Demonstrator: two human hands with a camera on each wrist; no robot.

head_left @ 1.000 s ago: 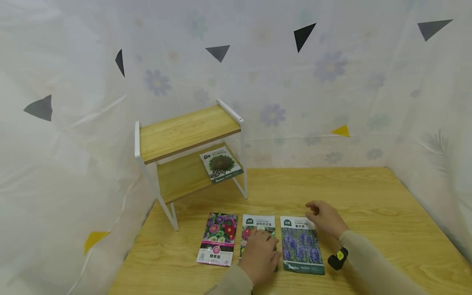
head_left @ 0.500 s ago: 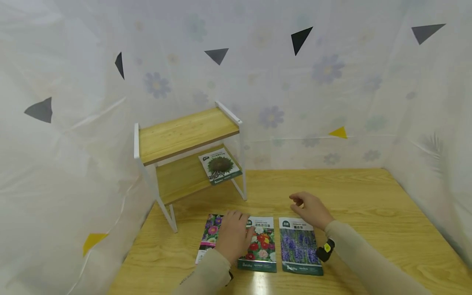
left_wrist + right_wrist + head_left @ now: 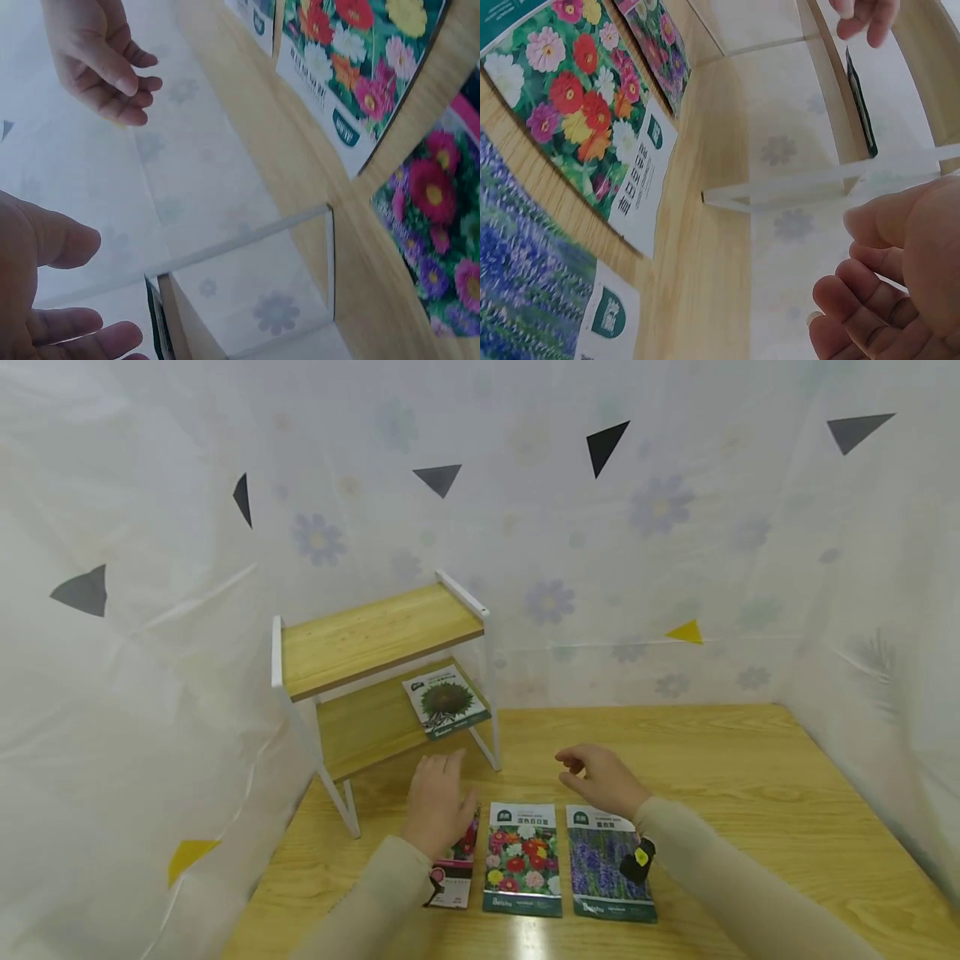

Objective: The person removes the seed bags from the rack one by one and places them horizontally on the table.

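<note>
My left hand (image 3: pixel 437 807) hovers over the leftmost flower seed packet (image 3: pixel 459 881), hiding much of it, just in front of the shelf's lower board. It holds nothing; its fingers are spread apart in the left wrist view. My right hand (image 3: pixel 606 781), loosely bent and holding nothing, hangs above the table behind the lavender seed packet (image 3: pixel 609 868). Between these two packets lies a mixed-flower seed packet (image 3: pixel 522 860), face up. A sunflower seed packet (image 3: pixel 447 700) rests on the right end of the lower board, slightly over its front edge.
A small two-tier shelf (image 3: pixel 382 631) with white legs stands at the back left of the wooden table (image 3: pixel 712 760). White patterned sheeting (image 3: pixel 555 527) encloses the table at the back and sides.
My left hand has moved left and forward from over the mixed-flower packet, uncovering it. The right hand has shifted left and slightly forward. The packets stay in place.
</note>
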